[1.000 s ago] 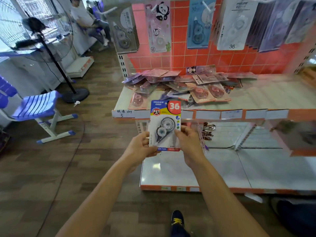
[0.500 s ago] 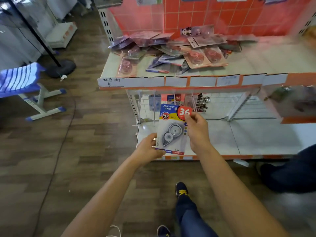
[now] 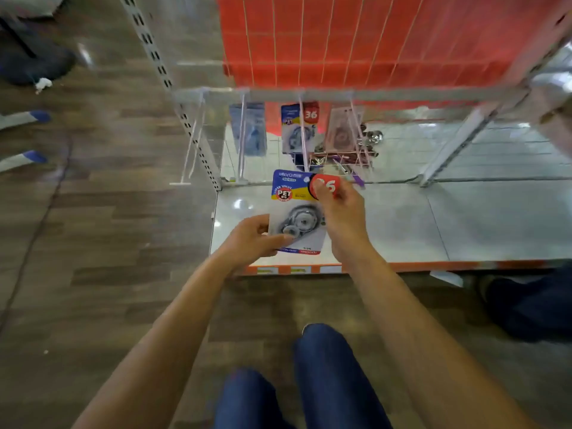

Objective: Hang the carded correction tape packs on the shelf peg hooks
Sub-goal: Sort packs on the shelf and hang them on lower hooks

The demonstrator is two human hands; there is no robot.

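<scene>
1. Posture differs from a second ago: the person is now crouched and looks in under the upper shelf, where before the view was from standing height.
2. The correction tape pack (image 3: pixel 295 209) has come down with them. It was up at the front edge of the upper shelf and is now low, over the bottom shelf (image 3: pixel 433 218), just short of the middle peg hook (image 3: pixel 305 150).
3. The right hand (image 3: pixel 340 218) has shifted from the pack's side to its top right corner and pinches it over the red badge. The left hand (image 3: pixel 250 239) grips the lower left edge with curled fingers.
4. This looks like the approach to threading. A matching pack (image 3: pixel 297 125) already hangs on that hook, and the held one is not yet on it.
5. The pack's long axis runs away from the person, nearly in line with the hook. Its header end points at the hook's tip and its printed face is turned up.
</scene>
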